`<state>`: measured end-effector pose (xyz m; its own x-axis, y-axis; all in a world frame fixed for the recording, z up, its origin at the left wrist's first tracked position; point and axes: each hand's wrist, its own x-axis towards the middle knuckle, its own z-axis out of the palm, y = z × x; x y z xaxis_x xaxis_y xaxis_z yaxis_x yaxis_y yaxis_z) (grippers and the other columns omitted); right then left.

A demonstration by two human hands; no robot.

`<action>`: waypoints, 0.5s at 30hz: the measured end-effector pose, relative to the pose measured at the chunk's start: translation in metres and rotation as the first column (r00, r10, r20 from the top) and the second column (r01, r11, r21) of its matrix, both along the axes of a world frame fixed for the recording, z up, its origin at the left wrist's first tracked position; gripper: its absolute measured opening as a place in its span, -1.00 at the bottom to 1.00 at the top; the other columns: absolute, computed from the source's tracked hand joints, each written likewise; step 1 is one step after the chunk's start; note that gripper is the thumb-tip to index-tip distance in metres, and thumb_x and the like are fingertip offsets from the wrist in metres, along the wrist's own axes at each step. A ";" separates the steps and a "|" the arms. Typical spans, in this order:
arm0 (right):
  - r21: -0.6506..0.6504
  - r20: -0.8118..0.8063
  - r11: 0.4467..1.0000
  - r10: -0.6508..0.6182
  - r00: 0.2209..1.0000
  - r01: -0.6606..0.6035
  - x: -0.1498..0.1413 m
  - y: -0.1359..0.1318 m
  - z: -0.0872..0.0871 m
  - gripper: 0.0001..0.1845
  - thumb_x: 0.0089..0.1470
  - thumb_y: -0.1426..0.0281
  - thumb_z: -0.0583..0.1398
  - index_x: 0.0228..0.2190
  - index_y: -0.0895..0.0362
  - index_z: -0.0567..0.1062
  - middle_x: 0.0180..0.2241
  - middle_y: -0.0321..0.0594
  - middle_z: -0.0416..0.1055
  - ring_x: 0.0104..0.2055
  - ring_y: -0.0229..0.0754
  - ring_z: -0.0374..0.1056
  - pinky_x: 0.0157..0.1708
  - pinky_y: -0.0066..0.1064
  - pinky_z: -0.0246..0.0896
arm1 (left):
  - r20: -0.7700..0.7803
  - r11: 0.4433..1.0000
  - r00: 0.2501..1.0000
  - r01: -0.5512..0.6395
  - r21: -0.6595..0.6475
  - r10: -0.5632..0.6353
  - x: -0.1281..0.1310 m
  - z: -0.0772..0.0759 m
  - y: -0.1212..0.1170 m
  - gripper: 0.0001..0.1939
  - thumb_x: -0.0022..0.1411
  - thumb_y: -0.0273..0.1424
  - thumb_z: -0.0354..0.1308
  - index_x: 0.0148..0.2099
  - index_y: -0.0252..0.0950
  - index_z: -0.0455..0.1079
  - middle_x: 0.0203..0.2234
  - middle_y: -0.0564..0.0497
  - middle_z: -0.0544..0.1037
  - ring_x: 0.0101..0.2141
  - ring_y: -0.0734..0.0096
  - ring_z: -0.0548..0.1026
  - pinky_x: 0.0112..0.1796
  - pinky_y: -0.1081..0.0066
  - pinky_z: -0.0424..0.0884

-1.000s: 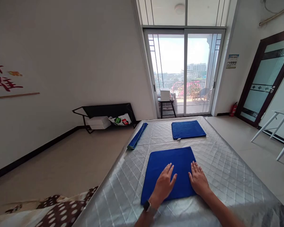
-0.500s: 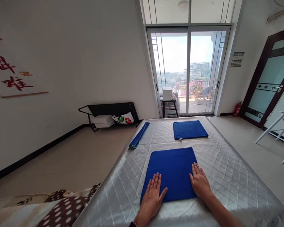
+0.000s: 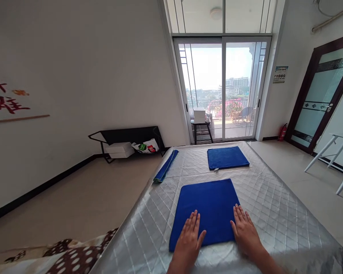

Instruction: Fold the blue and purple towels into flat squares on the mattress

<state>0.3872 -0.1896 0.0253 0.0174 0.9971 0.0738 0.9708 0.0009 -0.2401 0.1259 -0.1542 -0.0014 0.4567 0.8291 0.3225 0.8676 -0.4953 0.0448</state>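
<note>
A blue folded towel [image 3: 207,209] lies flat on the silver quilted cover [image 3: 148,232] of the table. On its near left part rests my left hand [image 3: 189,238], palm down, fingers stretched out and thumb apart. My right hand [image 3: 246,230] lies open along the towel's near right edge, fingertips on the cloth. Farther back is a second blue folded towel [image 3: 228,157] with a small white tag at its front edge. A narrow rolled or folded blue cloth [image 3: 165,166] with a green edge lies at the cover's left side.
Brown-and-white dotted fabric [image 3: 74,260] sits at the lower left. A black low rack [image 3: 128,136] with white boxes [image 3: 119,149] stands by the wall. Beyond the table are sliding glass doors [image 3: 223,87]; to the right are a fire extinguisher [image 3: 282,132] and a white-legged stool [image 3: 321,156].
My left hand has slid slightly right over the towel, and my right hand has moved a little nearer to me along its edge. The view has turned slightly.
</note>
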 end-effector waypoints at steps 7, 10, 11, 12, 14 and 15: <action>-0.057 -0.016 0.998 -0.020 1.000 0.019 -0.004 -0.009 -0.008 -0.34 0.32 0.22 -0.16 0.34 0.25 0.00 0.39 -0.03 -0.12 0.43 -0.04 -0.20 0.35 -0.09 -0.19 | 0.003 0.953 0.973 0.226 -0.200 -0.230 0.094 0.025 -0.002 -0.34 0.44 -0.06 -0.25 0.41 -0.32 0.01 0.37 -0.13 0.10 0.34 0.18 0.07 0.25 0.10 0.21; -0.043 -0.043 0.999 -0.022 0.999 0.020 -0.004 -0.009 -0.007 -0.34 0.33 0.19 -0.17 0.35 0.23 -0.04 0.39 -0.06 -0.15 0.43 -0.05 -0.21 0.35 -0.08 -0.20 | -0.002 0.950 0.988 0.148 -0.274 -0.154 0.087 0.019 -0.001 -0.32 0.43 -0.02 -0.28 0.41 -0.31 0.00 0.37 -0.10 0.08 0.35 0.17 0.05 0.27 0.09 0.16; -0.043 -0.052 0.999 -0.024 0.998 0.021 -0.004 -0.009 -0.006 -0.33 0.33 0.19 -0.18 0.35 0.23 -0.05 0.39 -0.07 -0.16 0.43 -0.05 -0.21 0.35 -0.08 -0.21 | -0.006 0.954 0.994 0.107 -0.280 -0.113 0.078 0.014 -0.001 -0.32 0.42 -0.01 -0.28 0.41 -0.29 -0.01 0.37 -0.09 0.07 0.35 0.17 0.05 0.28 0.08 0.15; -0.048 -0.058 0.999 -0.026 0.998 0.023 -0.005 -0.009 -0.005 -0.33 0.33 0.19 -0.19 0.35 0.24 -0.06 0.39 -0.07 -0.16 0.43 -0.06 -0.21 0.36 -0.08 -0.22 | -0.011 0.959 0.998 0.054 -0.280 -0.060 0.064 0.008 0.000 -0.31 0.42 0.00 -0.28 0.42 -0.29 -0.01 0.38 -0.08 0.06 0.35 0.16 0.04 0.28 0.07 0.13; -0.066 -0.063 0.997 -0.034 0.997 0.030 -0.006 -0.010 -0.002 -0.33 0.33 0.19 -0.20 0.35 0.24 -0.06 0.39 -0.07 -0.16 0.43 -0.06 -0.22 0.36 -0.09 -0.23 | -0.023 0.962 0.997 -0.080 -0.261 0.076 0.030 -0.006 0.000 -0.30 0.41 0.00 -0.28 0.42 -0.30 -0.03 0.38 -0.09 0.04 0.36 0.13 0.01 0.28 0.04 0.11; -0.074 -0.064 0.997 -0.037 0.997 0.032 -0.007 -0.011 -0.001 -0.33 0.33 0.19 -0.21 0.35 0.24 -0.06 0.39 -0.07 -0.17 0.43 -0.06 -0.22 0.36 -0.09 -0.24 | -0.028 0.957 0.989 -0.150 -0.247 0.148 0.011 -0.014 0.000 -0.29 0.41 0.00 -0.28 0.42 -0.32 -0.04 0.38 -0.10 0.03 0.36 0.11 -0.01 0.29 0.02 0.09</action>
<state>0.3807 -0.2002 0.0243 0.0545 0.9985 -0.0015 0.9522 -0.0524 -0.3009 0.1364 -0.1544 -0.0154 0.3242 0.9412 0.0951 0.9316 -0.3352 0.1408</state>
